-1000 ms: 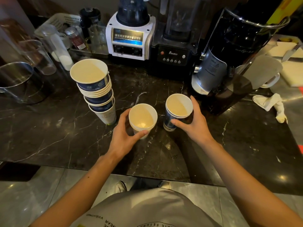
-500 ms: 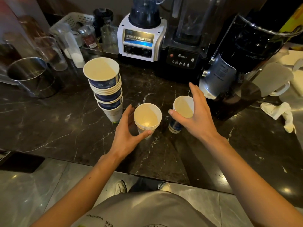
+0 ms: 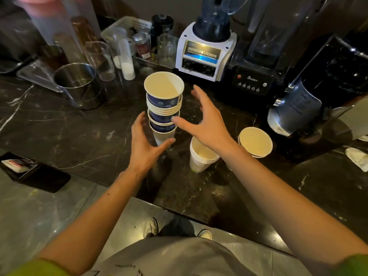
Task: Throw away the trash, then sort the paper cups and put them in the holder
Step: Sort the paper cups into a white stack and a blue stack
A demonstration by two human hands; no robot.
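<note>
A tall mixed stack of blue and white paper cups (image 3: 163,104) stands on the black marble counter (image 3: 79,144). My left hand (image 3: 146,144) is open around the stack's base, thumb at the lowest white cup. My right hand (image 3: 203,120) is open beside the stack's right side, thumb tip near the middle cups; I cannot tell whether either hand touches it. A short stack of white cups (image 3: 201,158) stands to the right, partly hidden by my right wrist. Further right stands a small stack with a blue cup (image 3: 255,142).
Two blenders (image 3: 207,48) and a dark grinder machine (image 3: 318,92) line the back. A steel pot (image 3: 79,84), glass jars and a white basket (image 3: 127,24) stand at the back left. A phone-like black object (image 3: 22,166) lies at the counter's left edge, and a crumpled cloth (image 3: 358,158) at the far right.
Both hands have let go of the two front cup stacks and moved left and back to the tall mixed stack. The camera view has shifted left.
</note>
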